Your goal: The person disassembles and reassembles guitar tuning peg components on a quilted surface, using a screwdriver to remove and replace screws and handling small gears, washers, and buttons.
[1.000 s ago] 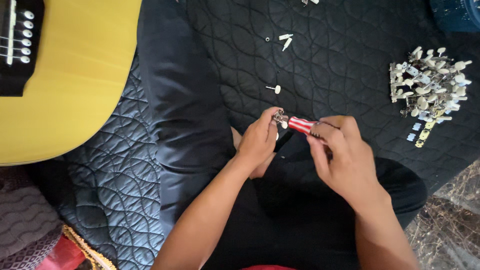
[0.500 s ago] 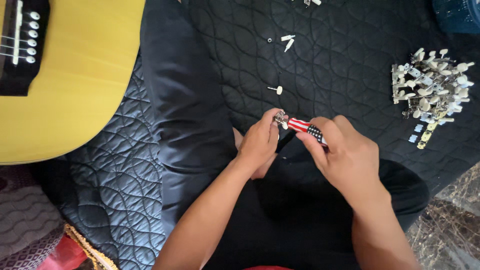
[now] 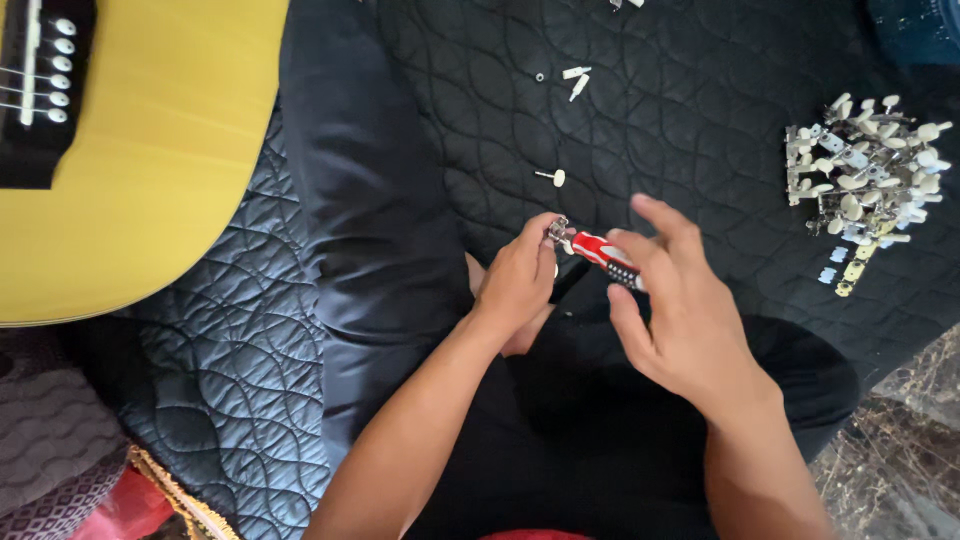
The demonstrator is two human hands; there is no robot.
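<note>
My left hand (image 3: 520,280) pinches a small metal tuning part (image 3: 556,232) at its fingertips above my lap. My right hand (image 3: 672,300) holds a short screwdriver with a red, white and dark handle (image 3: 603,259), its tip set against that metal part. The fingers of the right hand are spread around the handle, with the index finger raised. Both hands hover over a dark quilted mat (image 3: 680,130) and my dark trouser legs (image 3: 370,220).
A yellow acoustic guitar body (image 3: 140,150) with its bridge and pins lies at the upper left. A pile of metal tuning machines (image 3: 865,180) sits at the right. Loose white pegs (image 3: 551,177) and small screws (image 3: 574,78) lie on the mat beyond my hands.
My right hand's fingers have shifted and opened around the screwdriver handle. The left hand stays on the metal part.
</note>
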